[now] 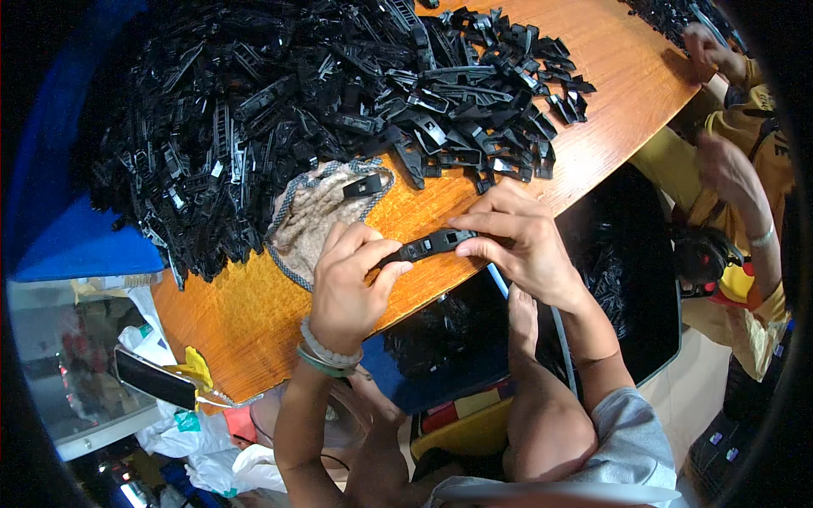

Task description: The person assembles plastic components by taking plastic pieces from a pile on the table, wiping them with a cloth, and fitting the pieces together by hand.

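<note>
My left hand (345,275) pinches the left end of a slim black plastic part (430,245) between thumb and fingers. Its other end is pinched by my right hand (517,241), so the part spans the gap between them above the table's front edge. Openings and small raised features show along its upper face; its exact kind I cannot make out. Just beyond my left hand lies a beige cloth (309,216) with grey edging, and a small black plastic piece (362,186) rests on it. A large heap of similar black plastic parts (279,102) covers the table behind.
The wooden table (618,93) runs toward the far right. A phone (154,379) stands off its left corner near white plastic bags (207,457). Below the front edge sits a dark bin (605,262) with black pieces. At right, another person's arm (745,190) is visible.
</note>
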Demonstrator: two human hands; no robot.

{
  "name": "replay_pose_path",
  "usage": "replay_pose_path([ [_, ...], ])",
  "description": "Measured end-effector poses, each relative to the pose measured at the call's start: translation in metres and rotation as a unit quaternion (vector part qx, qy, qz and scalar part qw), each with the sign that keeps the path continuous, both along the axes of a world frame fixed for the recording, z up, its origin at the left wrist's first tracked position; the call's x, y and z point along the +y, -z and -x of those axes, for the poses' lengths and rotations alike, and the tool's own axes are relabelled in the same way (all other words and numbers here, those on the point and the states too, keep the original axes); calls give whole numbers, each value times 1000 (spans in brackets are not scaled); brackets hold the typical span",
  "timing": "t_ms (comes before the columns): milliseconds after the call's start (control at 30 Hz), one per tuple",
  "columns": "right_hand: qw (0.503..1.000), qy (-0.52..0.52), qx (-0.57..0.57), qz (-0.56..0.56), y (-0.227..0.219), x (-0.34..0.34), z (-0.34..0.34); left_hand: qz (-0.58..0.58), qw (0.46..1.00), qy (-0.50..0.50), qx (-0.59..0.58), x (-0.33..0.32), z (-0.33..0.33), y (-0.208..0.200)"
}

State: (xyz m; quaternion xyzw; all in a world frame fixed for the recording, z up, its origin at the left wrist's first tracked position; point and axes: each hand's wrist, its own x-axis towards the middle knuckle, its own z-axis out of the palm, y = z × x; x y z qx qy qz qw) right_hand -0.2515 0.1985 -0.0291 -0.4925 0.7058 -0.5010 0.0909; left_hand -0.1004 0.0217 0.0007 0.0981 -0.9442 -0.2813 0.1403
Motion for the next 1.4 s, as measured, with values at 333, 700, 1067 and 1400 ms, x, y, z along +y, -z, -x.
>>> replay_pose_path([
  [333, 996, -30, 83, 10, 2, -12, -2, -23, 998, 15, 52, 10, 3, 7],
  [700, 988, -92, 100, 70, -20, -51, -13, 58, 975, -147, 156, -52, 15, -27],
  [1067, 922, -6, 383, -61, -13, -105, -7, 331, 935, 14, 124, -73, 89, -30],
  [1400, 967, -102, 231, -38, -2, -7, -6, 110, 991, 34, 66, -10, 10, -45],
])
